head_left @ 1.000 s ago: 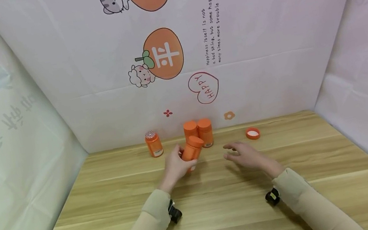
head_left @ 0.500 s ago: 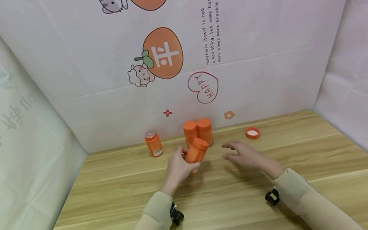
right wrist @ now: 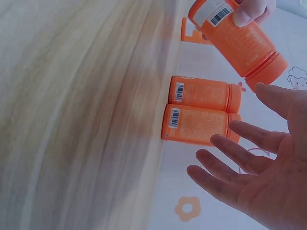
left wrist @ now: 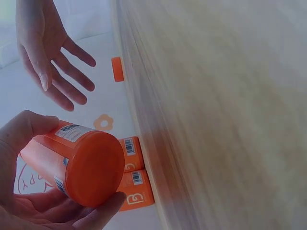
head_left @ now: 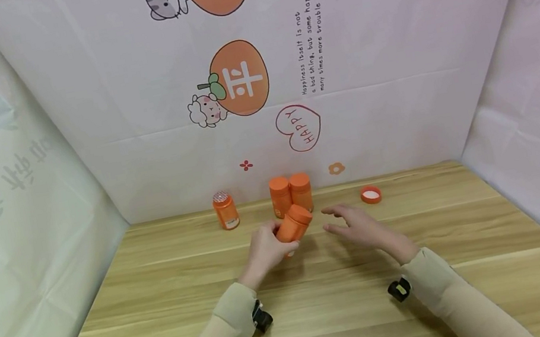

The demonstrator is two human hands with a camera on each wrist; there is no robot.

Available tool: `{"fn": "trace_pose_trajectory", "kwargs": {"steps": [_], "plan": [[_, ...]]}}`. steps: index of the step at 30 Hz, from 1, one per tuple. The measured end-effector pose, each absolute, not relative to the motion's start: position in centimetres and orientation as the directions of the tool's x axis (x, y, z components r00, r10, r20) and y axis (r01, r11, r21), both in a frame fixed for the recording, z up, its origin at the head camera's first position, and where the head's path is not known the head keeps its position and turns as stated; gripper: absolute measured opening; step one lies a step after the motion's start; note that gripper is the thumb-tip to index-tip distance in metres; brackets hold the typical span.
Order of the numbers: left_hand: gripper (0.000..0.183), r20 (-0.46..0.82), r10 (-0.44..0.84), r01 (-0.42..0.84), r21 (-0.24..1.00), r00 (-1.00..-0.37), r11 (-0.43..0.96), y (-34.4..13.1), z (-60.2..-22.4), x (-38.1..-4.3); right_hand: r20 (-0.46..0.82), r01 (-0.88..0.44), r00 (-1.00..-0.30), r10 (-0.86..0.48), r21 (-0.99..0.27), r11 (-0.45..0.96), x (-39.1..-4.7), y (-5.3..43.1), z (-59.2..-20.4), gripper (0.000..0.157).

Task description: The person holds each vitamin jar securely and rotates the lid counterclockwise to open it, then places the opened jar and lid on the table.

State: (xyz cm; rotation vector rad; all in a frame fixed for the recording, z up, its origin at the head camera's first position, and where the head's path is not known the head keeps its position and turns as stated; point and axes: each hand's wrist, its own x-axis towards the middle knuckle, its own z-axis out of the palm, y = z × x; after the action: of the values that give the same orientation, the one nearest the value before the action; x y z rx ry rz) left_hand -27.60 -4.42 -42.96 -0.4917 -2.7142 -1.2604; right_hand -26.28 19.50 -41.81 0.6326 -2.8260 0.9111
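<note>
My left hand (head_left: 265,249) grips an orange bottle (head_left: 292,225) round its body and holds it above the table, its capped top tilted up to the right. The left wrist view shows the base of this bottle (left wrist: 95,167) and a barcode label on its side. My right hand (head_left: 359,228) hovers a little to the right of the cap with its fingers spread, holding nothing. In the right wrist view, the thumb of the right hand (right wrist: 268,153) appears close to the cap; I cannot tell whether they touch.
Two capped orange bottles (head_left: 301,192) stand side by side at the back wall. Further left is a lidless orange bottle (head_left: 226,212) with a patterned seal on top. An orange cap (head_left: 371,195) lies upturned at the back right of the wooden table (head_left: 339,313).
My left hand has carried the bottle slightly to the right and nearer to me, tilting it further over. The right hand has shifted slightly left, so the gap to the cap has narrowed.
</note>
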Motion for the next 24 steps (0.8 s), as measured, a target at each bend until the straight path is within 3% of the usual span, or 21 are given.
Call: {"fn": "trace_pose_trajectory", "kwargs": {"steps": [24], "plan": [[0.037,0.212,0.301,0.357,0.718,-0.93,0.597,-3.7,-42.7,-26.5,0.297,-0.473,-0.881,-0.368,-0.572,0.67,-25.5,18.8,-40.6,0.043]]}}
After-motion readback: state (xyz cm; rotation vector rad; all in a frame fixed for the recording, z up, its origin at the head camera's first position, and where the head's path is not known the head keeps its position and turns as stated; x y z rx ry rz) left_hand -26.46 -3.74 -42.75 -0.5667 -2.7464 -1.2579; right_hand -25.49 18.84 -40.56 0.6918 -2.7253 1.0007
